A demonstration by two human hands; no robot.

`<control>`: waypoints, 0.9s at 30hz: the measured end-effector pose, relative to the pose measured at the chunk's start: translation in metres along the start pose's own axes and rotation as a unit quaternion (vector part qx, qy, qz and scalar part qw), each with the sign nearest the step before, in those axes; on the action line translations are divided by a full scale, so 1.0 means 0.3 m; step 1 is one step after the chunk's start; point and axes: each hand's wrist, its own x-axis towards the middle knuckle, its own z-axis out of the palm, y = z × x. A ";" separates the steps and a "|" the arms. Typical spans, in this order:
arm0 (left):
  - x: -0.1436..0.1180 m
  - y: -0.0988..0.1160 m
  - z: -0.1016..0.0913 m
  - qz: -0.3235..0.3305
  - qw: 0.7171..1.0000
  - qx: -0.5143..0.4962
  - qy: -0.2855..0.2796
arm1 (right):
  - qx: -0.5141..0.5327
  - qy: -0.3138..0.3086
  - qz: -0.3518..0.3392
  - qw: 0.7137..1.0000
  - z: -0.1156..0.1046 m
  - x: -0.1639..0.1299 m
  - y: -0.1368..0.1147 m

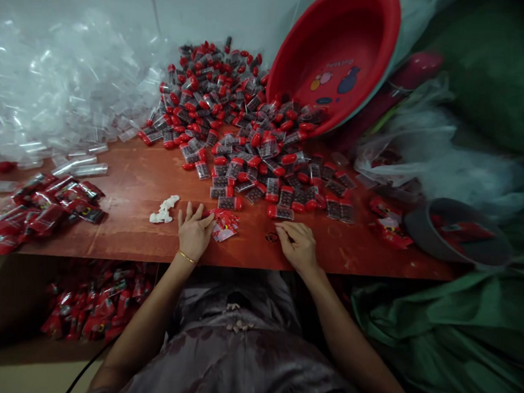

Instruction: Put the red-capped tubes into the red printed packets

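Observation:
My left hand (194, 236) lies palm down on the table with its fingers spread, holding nothing. Its thumb side touches a small pile of red and pink printed paper cards (225, 223). To the left of that hand is a crumpled white bit of material (163, 210). My right hand (299, 246) rests near the front edge, fingers curled in; whatever they may hold is hidden. Beside its fingertips lies a small dark ring-shaped thing (271, 237). Just beyond both hands spreads a big heap of clear tubes with red caps and dark contents (229, 151).
Empty clear plastic tubes (66, 83) are heaped at the back left, with red filled packets (49, 208) before them. More packets (97, 302) fill a box below the table (126, 173). A tilted red basin (346, 36) and a grey bowl (424, 236) stand at right.

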 end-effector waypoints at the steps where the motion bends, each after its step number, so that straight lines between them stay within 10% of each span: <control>1: -0.001 0.001 -0.003 -0.007 1.000 -0.010 0.003 | 0.009 0.006 -0.002 1.000 0.015 0.011 -0.031; 6: -0.013 0.044 -0.048 -0.058 0.994 -0.066 0.057 | 0.193 -0.048 0.062 0.978 0.120 0.081 -0.227; 11: -0.032 0.113 -0.089 -0.073 0.979 -0.179 0.068 | 0.403 -0.120 0.209 0.883 0.211 0.120 -0.351; 16: -0.040 0.155 -0.090 -0.126 0.906 -0.400 0.053 | 0.529 -0.092 0.287 0.794 0.209 0.119 -0.370; 24: -0.031 0.202 -0.114 -0.311 0.699 -0.641 -0.056 | 0.430 -0.041 0.234 0.871 0.141 0.104 -0.364; 27: -0.027 0.216 -0.123 -0.313 0.688 -0.654 -0.026 | 0.427 -0.043 0.237 0.872 0.141 0.091 -0.355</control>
